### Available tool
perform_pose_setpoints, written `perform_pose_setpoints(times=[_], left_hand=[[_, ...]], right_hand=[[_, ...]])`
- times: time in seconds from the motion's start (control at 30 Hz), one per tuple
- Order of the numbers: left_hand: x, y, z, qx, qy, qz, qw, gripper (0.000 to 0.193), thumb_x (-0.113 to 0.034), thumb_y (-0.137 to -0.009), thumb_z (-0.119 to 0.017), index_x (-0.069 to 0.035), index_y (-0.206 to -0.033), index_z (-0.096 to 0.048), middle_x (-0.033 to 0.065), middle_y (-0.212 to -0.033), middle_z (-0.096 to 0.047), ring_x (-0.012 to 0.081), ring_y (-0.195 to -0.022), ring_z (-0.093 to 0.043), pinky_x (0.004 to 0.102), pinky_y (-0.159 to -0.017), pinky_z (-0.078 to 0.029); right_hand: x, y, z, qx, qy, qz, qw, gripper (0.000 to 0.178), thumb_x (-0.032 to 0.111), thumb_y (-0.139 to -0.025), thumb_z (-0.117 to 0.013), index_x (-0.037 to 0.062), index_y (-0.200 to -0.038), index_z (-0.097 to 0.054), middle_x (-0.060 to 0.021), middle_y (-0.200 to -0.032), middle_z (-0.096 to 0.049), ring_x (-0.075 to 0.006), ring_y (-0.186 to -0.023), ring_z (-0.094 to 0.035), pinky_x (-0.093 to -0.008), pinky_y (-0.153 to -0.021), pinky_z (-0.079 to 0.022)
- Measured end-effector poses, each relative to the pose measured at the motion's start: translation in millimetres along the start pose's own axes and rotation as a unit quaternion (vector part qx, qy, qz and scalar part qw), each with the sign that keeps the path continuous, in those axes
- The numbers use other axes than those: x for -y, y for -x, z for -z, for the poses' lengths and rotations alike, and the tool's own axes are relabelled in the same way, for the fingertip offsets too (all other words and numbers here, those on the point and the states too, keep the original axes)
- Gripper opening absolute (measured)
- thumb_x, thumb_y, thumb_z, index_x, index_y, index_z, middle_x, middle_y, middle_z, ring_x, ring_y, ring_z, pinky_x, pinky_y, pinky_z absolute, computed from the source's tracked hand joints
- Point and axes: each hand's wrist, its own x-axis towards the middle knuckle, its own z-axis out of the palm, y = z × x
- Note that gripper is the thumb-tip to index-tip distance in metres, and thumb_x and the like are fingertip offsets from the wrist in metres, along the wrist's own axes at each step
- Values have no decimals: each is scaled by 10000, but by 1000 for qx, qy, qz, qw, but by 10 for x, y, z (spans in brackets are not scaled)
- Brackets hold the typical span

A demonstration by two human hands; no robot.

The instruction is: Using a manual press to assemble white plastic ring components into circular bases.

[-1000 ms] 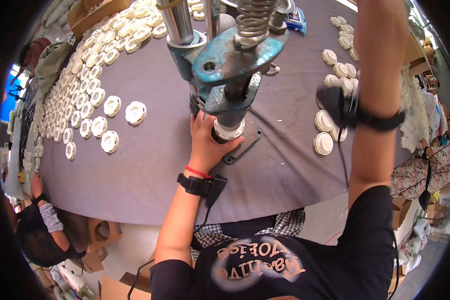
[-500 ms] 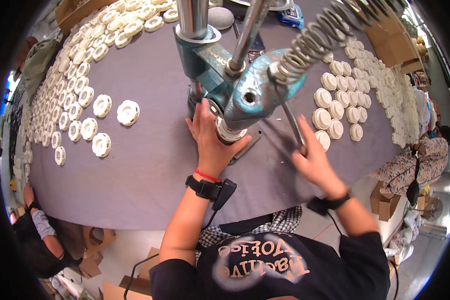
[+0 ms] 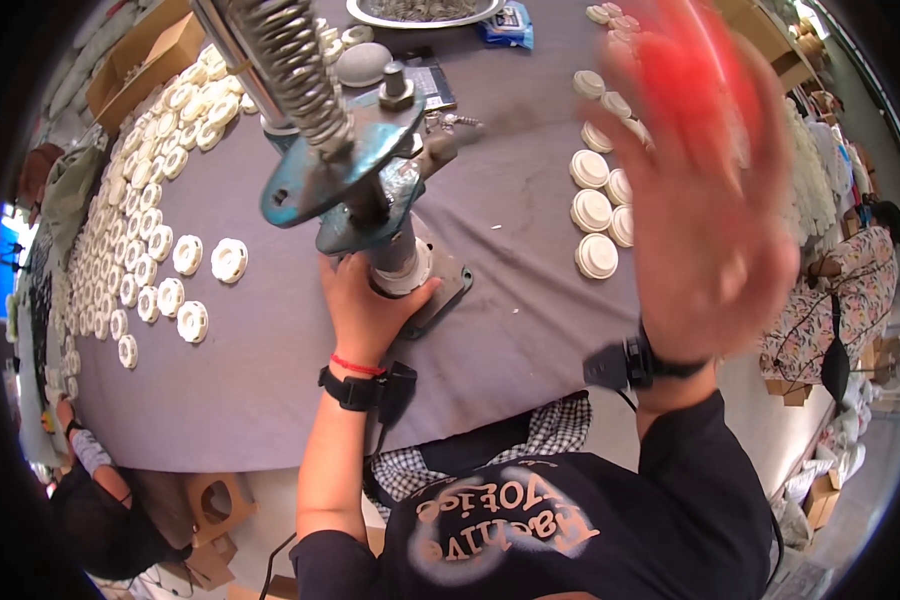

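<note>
A teal hand press with a thick coil spring stands in front of me. My left hand is at its foot, fingers and thumb curled round a white round plastic cap under the ram. Part of the cap is hidden by the ram and my fingers. My right hand is raised close to the camera, large and smeared by motion. Its fingers curl about a blurred red handle; whether this joins the press lever cannot be made out.
Loose white ring-shaped caps cover the table's left side. Stepped white caps stand in rows at right, partly behind my right hand. At the back are a metal tray, a blue packet and a grey dome. Two other people are at the sides.
My right hand has risen from beside the press lever toward the camera. The press's upper parts have swung round. In the picture, press and left hand sit further left; that hand stays at the cap.
</note>
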Motion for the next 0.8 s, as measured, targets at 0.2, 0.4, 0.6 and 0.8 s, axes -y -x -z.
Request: perform_pose_setpoints(times=[0.2,0.4,0.6,0.8], left_hand=[[532,375,557,1,-95,50,994,684,-308,-588,-867,-41,-1158,-600,116,-1139,-660,303,-1097,-609,549,-1107,-254],[745,474,756,-144,-62,185,970,740,-315,-741,-808,14,-1320,-483,204,-1359,-490,361,-1305,-427,533,-1107,-267],[-249,545,256,26,-14,-2,1000,858,-453,-691,-808,-4,-1335,-463,182,-1307,-526,354,-1267,-458,517,-1072,-304],[16,265,-85,11,76,61,995,894,-438,-646,-835,22,-1311,-453,202,-1259,-541,374,-1257,-461,548,-1049,-313]], right_hand=[[-549,687,666,96,625,-151,760,350,229,-869,-659,10,-1138,-612,-208,-1016,-621,-336,-920,-607,-421,-800,-499],[-856,1722,967,98,702,-184,681,471,221,-844,-674,45,-1256,-526,-230,-1105,-574,-368,-971,-576,-433,-834,-483],[-989,1218,78,-114,-167,-552,809,439,386,-1034,-347,19,-1224,-494,-145,-1062,-635,-274,-818,-684,-353,-668,-591],[-1462,898,-316,-37,27,-478,877,448,370,-1035,-344,-4,-1211,-518,-132,-865,-641,-191,-583,-637,-299,-488,-540]])
